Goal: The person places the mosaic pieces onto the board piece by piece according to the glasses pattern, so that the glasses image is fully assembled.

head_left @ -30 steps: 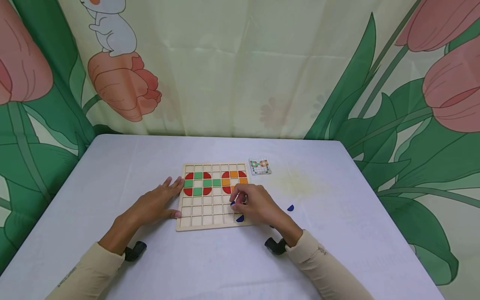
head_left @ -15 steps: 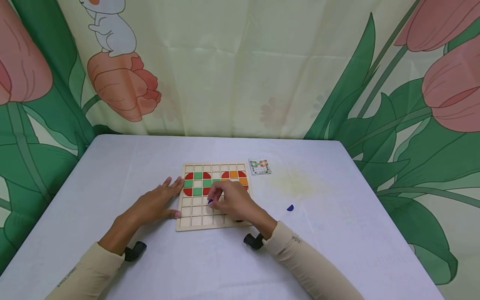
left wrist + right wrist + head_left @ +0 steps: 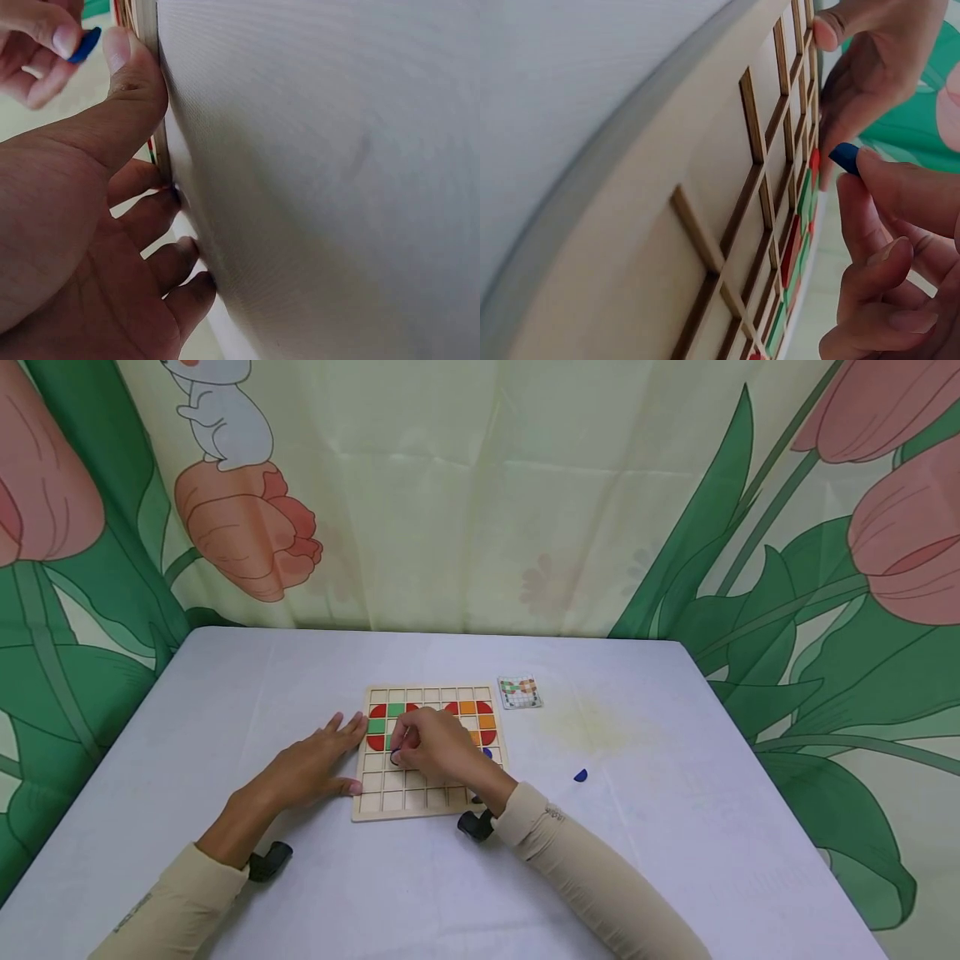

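A wooden grid board [image 3: 405,806] lies on the table, with red rounded pieces [image 3: 377,742], green squares [image 3: 397,710] and orange squares [image 3: 487,722] in its upper cells. My left hand [image 3: 315,768] rests at the board's left edge, its fingers and thumb spread against the side. Between thumb and fingertips, my right hand [image 3: 435,745] pinches a small blue piece [image 3: 845,157] with a curved edge, above the left part of the board. That hand hides several middle cells. Another blue piece [image 3: 487,752] sits at the board's right side.
A small printed pattern card [image 3: 519,692] lies beyond the board's upper right corner. One loose blue piece [image 3: 581,775] is on the white tablecloth [image 3: 637,718] to the right. A dark piece [image 3: 477,799] shows partly beneath my right wrist.
My right hand has moved left across the board, carrying the blue piece from the right columns to the left ones. My left hand has stayed in place.
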Tool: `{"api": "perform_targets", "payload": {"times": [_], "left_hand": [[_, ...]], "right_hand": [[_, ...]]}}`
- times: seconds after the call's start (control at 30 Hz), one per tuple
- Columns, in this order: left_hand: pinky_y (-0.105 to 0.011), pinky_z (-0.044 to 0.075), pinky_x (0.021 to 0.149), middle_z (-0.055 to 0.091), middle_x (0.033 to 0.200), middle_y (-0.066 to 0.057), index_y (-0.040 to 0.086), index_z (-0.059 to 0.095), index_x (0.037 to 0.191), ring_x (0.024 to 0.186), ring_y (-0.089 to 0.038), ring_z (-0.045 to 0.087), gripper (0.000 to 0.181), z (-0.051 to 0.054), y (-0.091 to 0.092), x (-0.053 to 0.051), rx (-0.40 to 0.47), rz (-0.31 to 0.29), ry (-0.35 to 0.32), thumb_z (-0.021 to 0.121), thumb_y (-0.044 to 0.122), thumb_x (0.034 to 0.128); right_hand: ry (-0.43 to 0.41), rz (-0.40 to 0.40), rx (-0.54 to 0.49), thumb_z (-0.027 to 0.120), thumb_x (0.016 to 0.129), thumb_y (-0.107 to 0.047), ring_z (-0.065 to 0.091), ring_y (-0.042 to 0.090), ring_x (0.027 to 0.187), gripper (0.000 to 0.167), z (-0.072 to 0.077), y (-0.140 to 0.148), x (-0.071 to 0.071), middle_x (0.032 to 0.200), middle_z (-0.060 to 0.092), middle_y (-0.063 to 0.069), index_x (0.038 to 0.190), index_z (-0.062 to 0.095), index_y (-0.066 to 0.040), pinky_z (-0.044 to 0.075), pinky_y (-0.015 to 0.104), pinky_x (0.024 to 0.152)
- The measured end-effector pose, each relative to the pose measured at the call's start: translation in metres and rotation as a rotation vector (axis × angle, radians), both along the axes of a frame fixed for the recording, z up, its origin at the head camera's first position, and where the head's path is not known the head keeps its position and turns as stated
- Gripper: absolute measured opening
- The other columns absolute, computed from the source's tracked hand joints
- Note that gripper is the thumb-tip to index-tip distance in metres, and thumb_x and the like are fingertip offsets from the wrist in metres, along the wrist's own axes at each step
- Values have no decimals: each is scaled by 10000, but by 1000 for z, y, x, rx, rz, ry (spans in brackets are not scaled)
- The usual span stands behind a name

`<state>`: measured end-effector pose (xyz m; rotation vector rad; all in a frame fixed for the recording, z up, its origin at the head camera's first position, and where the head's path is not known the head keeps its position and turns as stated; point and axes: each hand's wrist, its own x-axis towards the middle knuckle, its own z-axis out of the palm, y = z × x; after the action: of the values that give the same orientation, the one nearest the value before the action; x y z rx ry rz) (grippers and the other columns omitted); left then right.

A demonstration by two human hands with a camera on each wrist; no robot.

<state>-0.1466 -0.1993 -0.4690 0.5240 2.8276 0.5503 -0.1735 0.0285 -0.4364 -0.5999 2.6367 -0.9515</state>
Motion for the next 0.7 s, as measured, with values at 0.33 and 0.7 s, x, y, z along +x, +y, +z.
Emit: {"api": "perform_targets", "payload": {"times": [0.33, 0.7], "left_hand": [[-794, 364, 1126, 269, 1741, -197, 79, 299, 1674, 1588, -564, 208, 1078, 0, -1, -2, 17, -9, -16, 892, 375, 823], [-777, 365, 1141, 276, 1737, -199, 80, 303, 1672, 1598, -545, 204, 1091, -4, -1, -3, 17, -7, -7, 902, 374, 808]], "right_hand": [[-29, 50, 24, 840, 935, -174, 630, 105, 747, 100, -8, -19, -8, 755, 690, -59, 908, 752, -214, 459, 250, 644], [16, 26, 146, 854, 923, -208, 613, 97, 735, 123, -11, -32, -10, 748, 662, -83, 868, 749, -243, 454, 258, 628]]}}
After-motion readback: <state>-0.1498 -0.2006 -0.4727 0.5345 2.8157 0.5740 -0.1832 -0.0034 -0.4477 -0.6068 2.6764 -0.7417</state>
